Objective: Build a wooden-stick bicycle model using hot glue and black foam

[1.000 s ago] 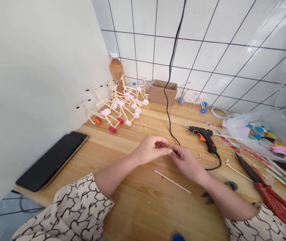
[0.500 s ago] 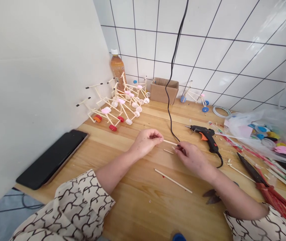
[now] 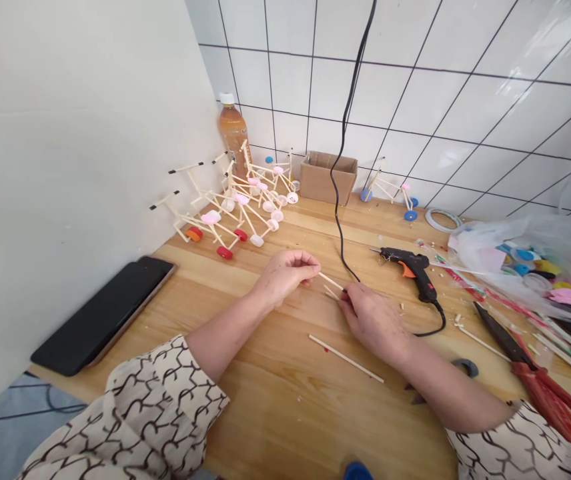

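Note:
Between my two hands runs a thin pale wooden stick (image 3: 331, 281). My left hand (image 3: 288, 275) pinches its far left end between thumb and fingers. At the other end, which looks dark-tipped, my right hand (image 3: 368, 312) is closed, its fingertips partly hidden behind the hand. A short stick piece (image 3: 332, 293) lies just by the right fingertips; I cannot tell whether they touch it. Nearer to me on the wooden table (image 3: 265, 413) rests a longer loose stick (image 3: 346, 359).
Stick models with bottle-cap wheels (image 3: 224, 253) stand at back left near a drink bottle (image 3: 234, 133). A cardboard box (image 3: 327, 177), glue gun (image 3: 410, 267) with a cord, tape roll (image 3: 442, 221), bag of caps (image 3: 535, 267), red-handled pliers (image 3: 540, 387) and phone (image 3: 103, 317) surround the hands.
My right hand has moved slightly left, toward my left hand, which shifted a little up and left. The held stick now slopes more steeply down to the right.

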Tool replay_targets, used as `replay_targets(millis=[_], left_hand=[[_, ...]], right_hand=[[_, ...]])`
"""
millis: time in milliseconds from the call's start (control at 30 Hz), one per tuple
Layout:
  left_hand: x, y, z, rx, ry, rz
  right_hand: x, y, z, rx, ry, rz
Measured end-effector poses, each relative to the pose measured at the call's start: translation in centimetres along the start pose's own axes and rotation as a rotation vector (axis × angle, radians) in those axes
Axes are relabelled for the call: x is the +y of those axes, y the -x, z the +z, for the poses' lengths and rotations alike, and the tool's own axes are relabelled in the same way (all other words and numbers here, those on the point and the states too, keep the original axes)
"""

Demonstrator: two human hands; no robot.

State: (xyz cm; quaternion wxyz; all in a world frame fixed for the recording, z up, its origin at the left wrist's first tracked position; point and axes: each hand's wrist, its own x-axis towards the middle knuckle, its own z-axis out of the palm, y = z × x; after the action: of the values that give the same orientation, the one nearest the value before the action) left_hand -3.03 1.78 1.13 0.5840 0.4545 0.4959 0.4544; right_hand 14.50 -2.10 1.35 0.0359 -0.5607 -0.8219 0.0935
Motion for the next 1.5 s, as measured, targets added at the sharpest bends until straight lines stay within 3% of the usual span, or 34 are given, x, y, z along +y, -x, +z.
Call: replay_targets(millis=[333,433,633,733,1000,1100,1233,1333,1433,1500], left_hand=[[1.0,-0.2,-1.0,-0.067,-0.016,-0.045],[0.9,0.1,-0.6,-0.120,0.012,-0.069],[0.6,0.6,0.2,-0.192,0.085,-0.069],[1.0,0.4,-0.3,-0.121,0.160,-0.032],[4.1,-0.6,-3.8,0.214,0.550,0.196],[4.0,-0.3,-3.4,0.185,0.446,0.191],[2.6,0.5,-1.7,-0.060,0.024,0.077],[1.8,1.1,-0.5,-0.162,-0.218,0.060],[1.8,1.5,0.1,-0.176,-0.347,0.092],[1.9,1.7,0.1,-0.186,-0.384,0.117]], right_hand=[[-0.1,-0.4,0.4,0.079,-0.091,0.010],[0.1,-0.6,0.7,0.148,-0.242,-0.007],[0.6,-0.8,1.1,0.142,-0.488,-0.121],[0.8,-0.8,0.9,0.149,-0.471,-0.095],[0.3,-0.4,0.5,0.069,-0.199,-0.028],[0.3,-0.3,0.4,0.074,-0.214,0.001],[0.8,-0.3,-0.2,0.152,-0.410,0.036],[0.8,0.0,-0.9,0.193,-0.486,-0.069],[0.5,0.3,-1.2,0.129,-0.426,-0.212],[0.3,0.4,-1.1,0.092,-0.360,-0.219]])
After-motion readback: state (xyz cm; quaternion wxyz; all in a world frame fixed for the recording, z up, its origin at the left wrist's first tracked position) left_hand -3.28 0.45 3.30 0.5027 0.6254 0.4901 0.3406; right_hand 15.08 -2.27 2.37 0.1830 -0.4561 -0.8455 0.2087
